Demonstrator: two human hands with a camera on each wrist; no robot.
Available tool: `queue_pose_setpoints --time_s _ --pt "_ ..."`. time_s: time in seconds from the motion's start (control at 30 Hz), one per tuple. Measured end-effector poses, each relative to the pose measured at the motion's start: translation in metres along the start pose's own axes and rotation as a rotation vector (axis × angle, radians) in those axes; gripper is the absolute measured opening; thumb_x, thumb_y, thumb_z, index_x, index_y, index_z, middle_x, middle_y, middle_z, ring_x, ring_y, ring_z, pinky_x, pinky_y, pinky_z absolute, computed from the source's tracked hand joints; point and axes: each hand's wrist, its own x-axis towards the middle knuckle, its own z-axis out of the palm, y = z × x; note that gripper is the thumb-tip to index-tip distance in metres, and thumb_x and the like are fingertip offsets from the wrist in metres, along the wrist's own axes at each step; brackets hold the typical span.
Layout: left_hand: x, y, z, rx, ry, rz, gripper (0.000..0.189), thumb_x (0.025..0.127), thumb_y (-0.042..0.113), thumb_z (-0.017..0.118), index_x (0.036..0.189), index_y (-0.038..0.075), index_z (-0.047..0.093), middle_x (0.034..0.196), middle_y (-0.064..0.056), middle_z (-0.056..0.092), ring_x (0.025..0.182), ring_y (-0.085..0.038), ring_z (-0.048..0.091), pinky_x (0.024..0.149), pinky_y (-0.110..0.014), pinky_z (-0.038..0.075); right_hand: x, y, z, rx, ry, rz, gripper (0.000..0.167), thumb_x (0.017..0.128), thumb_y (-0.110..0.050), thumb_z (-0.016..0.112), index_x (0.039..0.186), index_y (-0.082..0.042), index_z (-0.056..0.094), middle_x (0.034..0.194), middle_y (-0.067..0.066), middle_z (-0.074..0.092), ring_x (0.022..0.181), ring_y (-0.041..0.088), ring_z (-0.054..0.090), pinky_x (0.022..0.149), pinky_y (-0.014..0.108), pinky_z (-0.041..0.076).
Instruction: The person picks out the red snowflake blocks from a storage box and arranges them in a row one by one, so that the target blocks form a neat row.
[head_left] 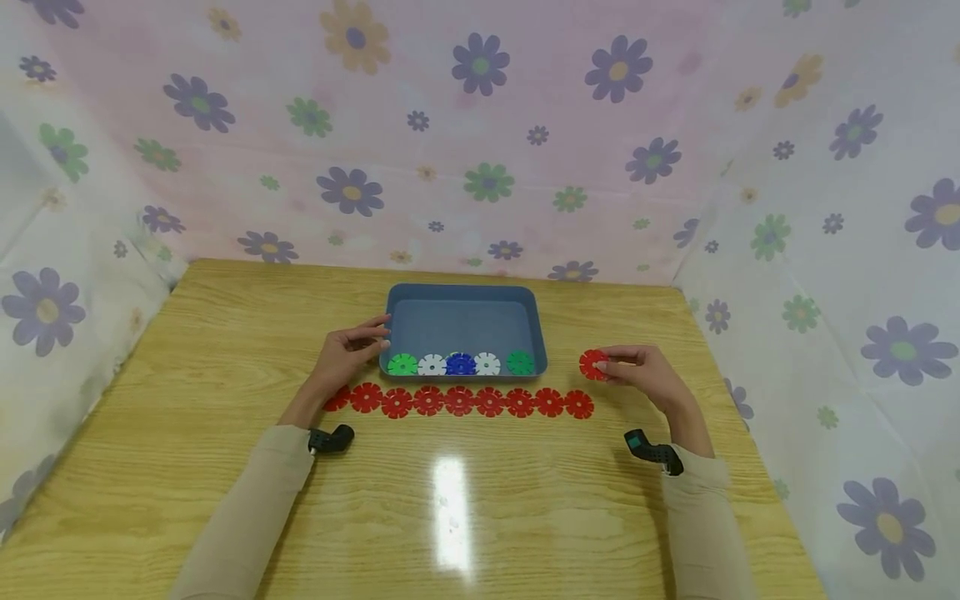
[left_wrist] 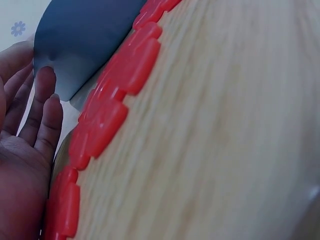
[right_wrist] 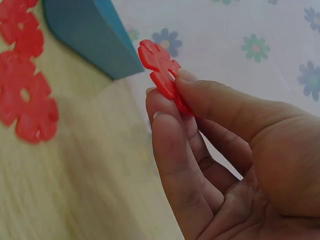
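Observation:
Between thumb and fingers, my right hand [head_left: 647,377] pinches a red flower-shaped plastic disc [head_left: 591,358], held up off the table just right of the blue tray [head_left: 461,292]. The right wrist view shows this disc [right_wrist: 159,65] tilted at the fingertips. My left hand [head_left: 341,358] is at the tray's left side, fingers extended with their tips right at its wall [left_wrist: 90,37]. A row of several red discs [head_left: 429,393] lies in front of the tray, its left end partly hidden by my left wrist.
Inside the tray, along its near side, are a light green disc [head_left: 402,358], white discs [head_left: 431,360], a blue disc [head_left: 460,358] and a darker green disc [head_left: 521,358]. Flower-print cloth [head_left: 420,167] encloses the wooden table [head_left: 360,517] at the back and sides.

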Motion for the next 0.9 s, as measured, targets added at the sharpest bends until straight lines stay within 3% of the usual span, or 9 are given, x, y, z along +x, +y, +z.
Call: queue_pose_setpoints --time_s 0.17,0.53,0.7,0.9 --pt "0.001 -0.001 0.000 -0.006 -0.002 -0.005 0.035 0.098 0.008 0.068 0.125 -0.013 0.065 0.152 -0.018 0.051 0.138 -0.025 0.052 0.093 -0.016 0.052 -0.007 0.016 -0.006 0.010 -0.006 0.037 0.049 0.100 -0.012 0.067 0.136 0.018 0.053 0.104 -0.010 0.074 0.091 0.009 0.072 0.084 0.029 0.060" --pt "0.001 0.001 0.002 -0.016 0.005 -0.012 0.035 0.098 0.008 0.069 0.125 -0.013 0.065 0.153 -0.017 0.051 0.140 -0.028 0.050 0.092 -0.016 0.052 -0.019 0.033 -0.017 0.008 0.004 0.101 0.047 0.098 -0.011 0.068 0.132 0.019 0.056 0.104 -0.005 0.077 0.091 0.006 0.073 0.083 0.026 0.060" --pt "0.000 0.001 0.002 -0.011 0.008 -0.015 0.036 0.098 0.008 0.068 0.126 -0.014 0.064 0.153 -0.019 0.049 0.138 -0.023 0.052 0.091 -0.015 0.052 -0.021 0.038 -0.020 -0.028 -0.010 0.109 0.045 0.099 -0.008 0.067 0.131 0.020 0.055 0.105 0.004 0.077 0.089 0.005 0.073 0.079 0.026 0.061" --pt "0.000 0.003 0.002 -0.006 0.006 -0.013 0.036 0.098 0.008 0.068 0.126 -0.015 0.064 0.153 -0.018 0.050 0.130 -0.009 0.057 0.090 -0.015 0.052 -0.024 0.043 -0.022 -0.050 -0.021 0.126 0.045 0.099 -0.008 0.065 0.131 0.021 0.054 0.101 0.001 0.075 0.086 0.006 0.072 0.077 0.026 0.061"
